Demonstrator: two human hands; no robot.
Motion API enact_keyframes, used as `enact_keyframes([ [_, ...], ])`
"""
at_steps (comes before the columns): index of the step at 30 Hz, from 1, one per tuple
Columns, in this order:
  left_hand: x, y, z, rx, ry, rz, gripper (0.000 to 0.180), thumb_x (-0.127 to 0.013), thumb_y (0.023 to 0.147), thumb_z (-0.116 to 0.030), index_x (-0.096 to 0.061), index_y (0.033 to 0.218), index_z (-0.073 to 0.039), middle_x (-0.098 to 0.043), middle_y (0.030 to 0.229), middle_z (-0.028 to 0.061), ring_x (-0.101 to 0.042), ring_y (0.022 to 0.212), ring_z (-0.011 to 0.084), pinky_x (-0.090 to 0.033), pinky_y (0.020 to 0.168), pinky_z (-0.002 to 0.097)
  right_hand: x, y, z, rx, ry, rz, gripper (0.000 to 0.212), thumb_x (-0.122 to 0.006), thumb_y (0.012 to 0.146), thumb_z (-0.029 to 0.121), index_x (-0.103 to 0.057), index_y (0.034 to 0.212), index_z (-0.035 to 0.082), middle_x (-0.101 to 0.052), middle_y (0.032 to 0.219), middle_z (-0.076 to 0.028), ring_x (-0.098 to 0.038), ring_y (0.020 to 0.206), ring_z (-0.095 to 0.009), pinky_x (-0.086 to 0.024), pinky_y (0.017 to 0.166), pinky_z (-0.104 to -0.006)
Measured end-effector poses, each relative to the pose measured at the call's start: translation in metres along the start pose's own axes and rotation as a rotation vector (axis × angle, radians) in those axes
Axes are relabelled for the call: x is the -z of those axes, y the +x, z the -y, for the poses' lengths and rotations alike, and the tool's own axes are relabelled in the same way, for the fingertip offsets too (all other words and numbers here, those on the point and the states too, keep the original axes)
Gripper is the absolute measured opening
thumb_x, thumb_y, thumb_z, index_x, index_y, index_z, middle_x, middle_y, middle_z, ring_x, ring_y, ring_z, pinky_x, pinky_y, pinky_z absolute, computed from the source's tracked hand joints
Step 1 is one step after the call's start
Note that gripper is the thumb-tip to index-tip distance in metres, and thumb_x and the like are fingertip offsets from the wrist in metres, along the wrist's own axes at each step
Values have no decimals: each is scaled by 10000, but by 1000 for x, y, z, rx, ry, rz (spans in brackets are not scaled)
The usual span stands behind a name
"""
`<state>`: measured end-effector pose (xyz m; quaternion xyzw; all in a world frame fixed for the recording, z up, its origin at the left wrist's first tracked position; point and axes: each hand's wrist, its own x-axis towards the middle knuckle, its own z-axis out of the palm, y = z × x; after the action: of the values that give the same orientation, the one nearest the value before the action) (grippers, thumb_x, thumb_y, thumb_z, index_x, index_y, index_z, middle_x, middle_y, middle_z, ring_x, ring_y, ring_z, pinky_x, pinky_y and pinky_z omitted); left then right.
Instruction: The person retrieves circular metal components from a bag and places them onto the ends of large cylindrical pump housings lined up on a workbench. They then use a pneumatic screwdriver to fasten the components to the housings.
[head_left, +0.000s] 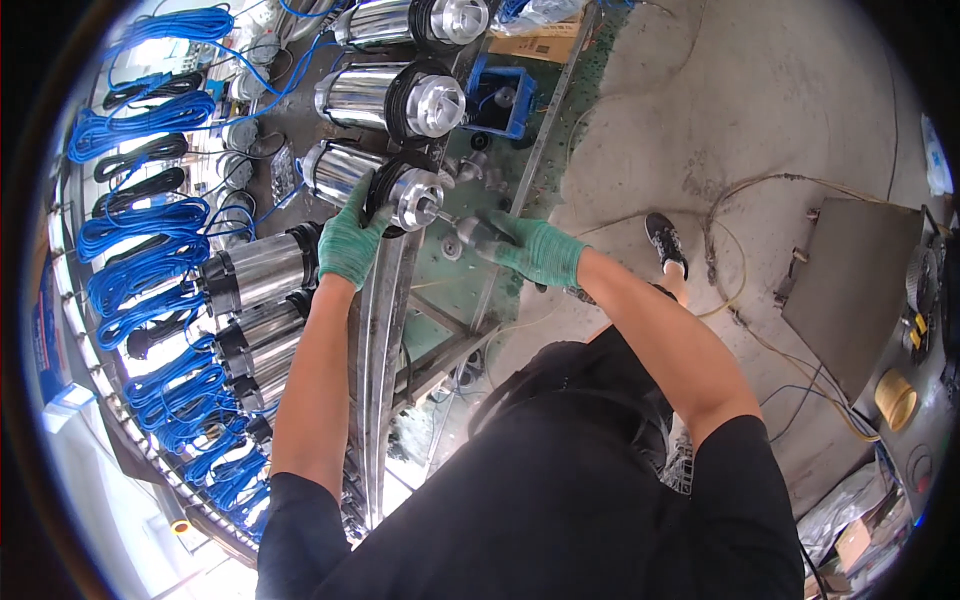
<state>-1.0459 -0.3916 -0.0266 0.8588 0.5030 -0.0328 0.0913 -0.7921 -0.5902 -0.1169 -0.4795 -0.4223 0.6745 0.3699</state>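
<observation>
A shiny steel pump motor (338, 172) lies on its side on the metal bench, with a black collar and a silver impeller (416, 198) at its right end. My left hand (350, 245), in a green knitted glove, grips the motor at the collar just behind the impeller. In my right hand (545, 252), gloved alike, is a power driver (482, 236); its tip meets the centre of the impeller. The fingers of that hand are partly hidden around the tool.
More steel pump motors (360, 95) lie along the bench, beyond and nearer. Coils of blue cable (140, 235) line the left. A blue bin (530, 100) stands past the steel rail (385, 330). Hoses cross the floor beside a brown metal panel (850, 290).
</observation>
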Motion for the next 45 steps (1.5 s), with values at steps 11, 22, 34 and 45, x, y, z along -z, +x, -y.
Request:
enact_keyframes([
  [11,-25,-1,16,6,-310,-118,641,-801,894,-354,-564,1481,-254,-764,1123,170,-747,982,204,-552,886,338,1,-4,45,-26,-70,-16,512,-644,984,329,-548,1405,54,-723,1113,-133,-691,970,-267,-542,875,-383],
  [22,-31,6,14,18,-609,-91,586,-773,932,-164,-561,1473,-92,-719,1300,105,-667,1105,97,-516,985,290,-3,31,16,199,-290,-72,396,-660,981,257,-601,1350,123,-722,1112,-138,-712,890,-274,-569,789,-400],
  [34,-25,5,11,71,-577,-53,590,-753,950,-143,-538,1498,-110,-697,1339,79,-638,1106,82,-498,1003,281,-3,24,18,179,-432,-82,644,-717,884,329,-519,1471,150,-707,1195,-167,-703,1011,-309,-549,890,-410],
  [45,21,-43,-20,718,-1647,114,136,-576,948,-302,-590,925,-169,-427,722,-44,-387,571,111,-273,448,245,27,-21,-32,59,-39,11,763,-697,889,295,-392,1584,211,-700,1175,-103,-679,852,-201,-570,622,-342],
])
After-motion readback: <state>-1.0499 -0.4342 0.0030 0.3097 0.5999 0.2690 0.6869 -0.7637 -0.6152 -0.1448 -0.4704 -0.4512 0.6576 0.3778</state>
